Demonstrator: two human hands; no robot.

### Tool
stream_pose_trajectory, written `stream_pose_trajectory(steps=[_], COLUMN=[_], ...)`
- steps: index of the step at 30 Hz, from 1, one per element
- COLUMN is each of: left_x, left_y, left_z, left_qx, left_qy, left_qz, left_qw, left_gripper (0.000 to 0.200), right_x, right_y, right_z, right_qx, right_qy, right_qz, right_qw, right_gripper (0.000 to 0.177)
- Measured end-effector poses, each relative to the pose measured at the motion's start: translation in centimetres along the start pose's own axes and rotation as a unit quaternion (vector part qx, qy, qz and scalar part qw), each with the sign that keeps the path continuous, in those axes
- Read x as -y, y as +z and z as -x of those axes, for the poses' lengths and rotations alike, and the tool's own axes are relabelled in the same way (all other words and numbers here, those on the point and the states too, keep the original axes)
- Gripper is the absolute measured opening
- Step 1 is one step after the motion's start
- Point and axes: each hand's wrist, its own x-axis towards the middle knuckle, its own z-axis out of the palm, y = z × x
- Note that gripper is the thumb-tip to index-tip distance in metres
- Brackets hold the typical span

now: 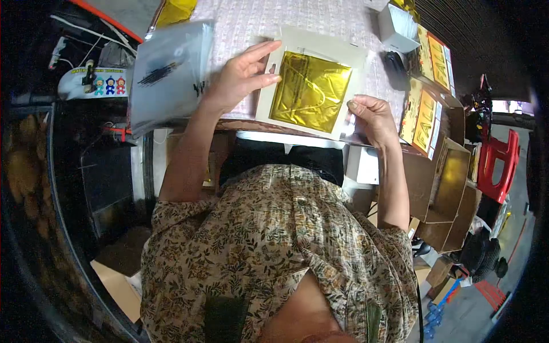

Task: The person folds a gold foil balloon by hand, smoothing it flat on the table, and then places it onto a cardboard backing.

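A folded gold foil sheet point(311, 91) lies on a white card with a clear sleeve point(320, 39) around or behind it, near the table's front edge. At the card's left edge is my left hand point(243, 77), its thumb and fingers apart with the edge between them. My right hand point(374, 117) pinches the lower right edge of the sleeve between thumb and fingers. A stack of clear plastic sleeves point(168, 74) rests on the table to the left of my left hand.
The table point(240, 28) has a pale patterned cover. On its right are a white box of cards point(397, 28), a dark object point(394, 66) and boxes marked FALL point(423, 117). Open cardboard boxes point(449, 183) stand at the right. Gold foil point(174, 11) lies at the back left.
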Motion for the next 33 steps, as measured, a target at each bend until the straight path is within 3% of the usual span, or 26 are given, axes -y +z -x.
stream_pose_trajectory(steps=[8,9,15,19,21,23,24,25,26,27,29,31,33], left_x=[0.5,0.5,1.2,2.3,2.7,3.8,4.5,4.7,4.9,5.3,4.1,1.9,-0.2], left_y=[-0.5,-0.4,-0.9,-2.2,-2.8,-3.3,-3.4,-2.9,-2.1,-1.3,1.9,5.6,8.6], left_z=[-1.0,-1.2,-2.4,-4.3,-5.6,-7.3,-7.7,-7.9,-8.2,-8.6,-8.6,-8.0,-7.6], left_qx=[0.02,0.017,0.006,0.013,0.01,0.001,-0.006,-0.006,-0.056,-0.103,-0.099,-0.095,-0.008], left_qy=[-0.041,-0.038,-0.055,-0.056,-0.061,-0.059,-0.055,-0.056,0.035,0.124,0.143,0.16,-0.006], left_qz=[-0.002,-0.022,-0.009,-0.006,-0.091,-0.125,-0.158,-0.158,-0.398,-0.61,-0.598,-0.586,-0.473], left_qw=[0.999,0.999,0.998,0.998,0.994,0.99,0.986,0.986,0.915,0.776,0.782,0.788,0.881], left_gripper=[0.071,0.082,0.099,0.099,0.095,0.087,0.079,0.079,0.073,0.067,0.065,0.064,0.068], right_x=[1.9,2.0,2.2,1.8,2.2,2.7,2.6,2.5,2.5,2.8,3.6,4.2,4.4], right_y=[2.3,2.4,2.2,1.8,2.1,2.1,2.1,2.1,2.1,1.9,1.8,2.0,1.8], right_z=[-1.4,-1.9,-3.7,-5.1,-5.5,-6.1,-6.3,-6.6,-6.8,-6.9,-7.0,-6.9,-6.9], right_qx=[-0.02,-0.028,-0.046,-0.052,-0.057,-0.086,-0.086,-0.097,-0.106,-0.106,-0.043,-0.042,-0.041], right_qy=[-0.019,-0.024,-0.037,-0.048,-0.038,-0.063,-0.061,-0.121,-0.18,-0.18,-0.027,0.009,0.044], right_qz=[0.007,0.021,0.081,0.121,0.123,0.288,0.288,0.358,0.425,0.425,0.328,0.26,0.19], right_qw=[1.0,0.999,0.995,0.99,0.99,0.952,0.952,0.921,0.881,0.881,0.943,0.965,0.98], right_gripper=[0.016,0.016,0.016,0.021,0.023,0.03,0.03,0.033,0.035,0.035,0.033,0.033,0.034])
